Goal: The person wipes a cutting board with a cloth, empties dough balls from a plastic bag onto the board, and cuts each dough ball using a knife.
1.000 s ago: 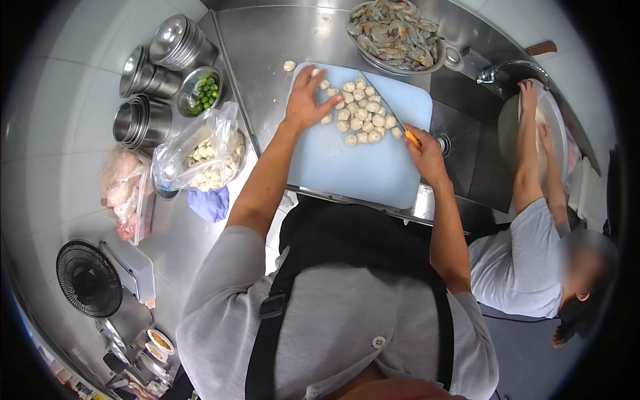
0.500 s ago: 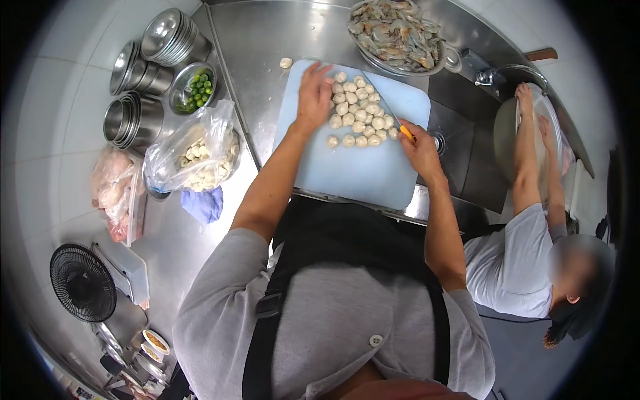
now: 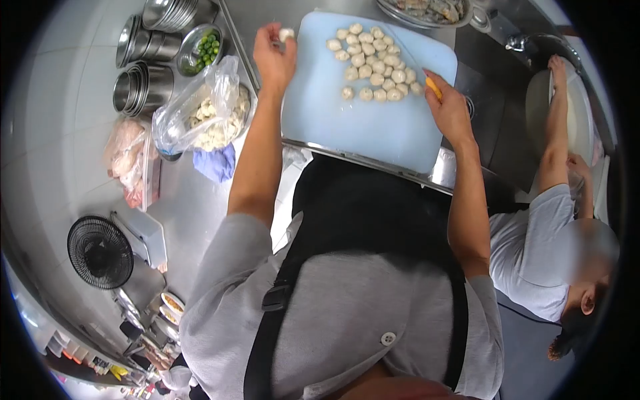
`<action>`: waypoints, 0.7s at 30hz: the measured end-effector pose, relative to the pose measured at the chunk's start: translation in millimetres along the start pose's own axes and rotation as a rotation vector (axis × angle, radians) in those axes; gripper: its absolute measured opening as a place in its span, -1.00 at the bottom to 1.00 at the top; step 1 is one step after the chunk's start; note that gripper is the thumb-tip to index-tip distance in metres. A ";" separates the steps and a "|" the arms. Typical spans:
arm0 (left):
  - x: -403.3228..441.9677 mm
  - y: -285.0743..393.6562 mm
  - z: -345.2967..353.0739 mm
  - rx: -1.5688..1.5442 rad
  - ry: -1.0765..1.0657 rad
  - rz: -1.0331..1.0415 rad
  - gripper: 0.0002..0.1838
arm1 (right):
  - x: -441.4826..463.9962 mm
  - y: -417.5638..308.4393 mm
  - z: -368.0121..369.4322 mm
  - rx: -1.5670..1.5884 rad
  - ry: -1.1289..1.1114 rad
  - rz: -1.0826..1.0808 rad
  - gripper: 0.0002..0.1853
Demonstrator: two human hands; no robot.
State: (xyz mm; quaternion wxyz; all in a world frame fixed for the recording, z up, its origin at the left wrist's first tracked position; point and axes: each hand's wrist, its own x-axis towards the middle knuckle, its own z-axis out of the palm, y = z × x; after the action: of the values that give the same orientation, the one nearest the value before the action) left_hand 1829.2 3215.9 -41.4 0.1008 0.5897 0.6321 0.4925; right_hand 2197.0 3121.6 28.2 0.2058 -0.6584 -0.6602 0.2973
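Off the far left corner of the blue cutting board (image 3: 347,127), my left hand (image 3: 275,61) pinches one pale ball (image 3: 286,34), which looks like a fish ball. My right hand (image 3: 451,112) is closed round the orange handle of a knife (image 3: 433,87) at the board's right side. The knife's thin blade points up and left, lying over or beside the balls. Several more pale balls (image 3: 373,60) sit in a cluster on the far half of the board, with a short row at its near edge.
On the left stand a plastic bag of cut pale pieces (image 3: 217,123), a bowl of green limes (image 3: 205,50), steel containers (image 3: 127,90) and a blue cloth (image 3: 215,163). A bowl of shrimp (image 3: 427,10) is behind. At right, a co-worker (image 3: 533,253) reaches into a large basin (image 3: 573,113).
My left hand has moved from the balls on the board to the stray ball at the left and taken hold of it. The head view has shifted; the knife stays in my right hand.
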 end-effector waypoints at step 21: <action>-106.2 22.3 -44.6 -0.155 -0.557 0.315 -0.83 | -102.8 -85.3 57.0 -0.157 -0.309 -0.056 -0.72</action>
State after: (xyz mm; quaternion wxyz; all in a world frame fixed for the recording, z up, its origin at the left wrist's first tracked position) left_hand 1842.2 3099.7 -51.1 0.2368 0.7830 0.4418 0.3683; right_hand 2100.4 3016.5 55.1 0.0580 -0.6003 -0.7233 0.3363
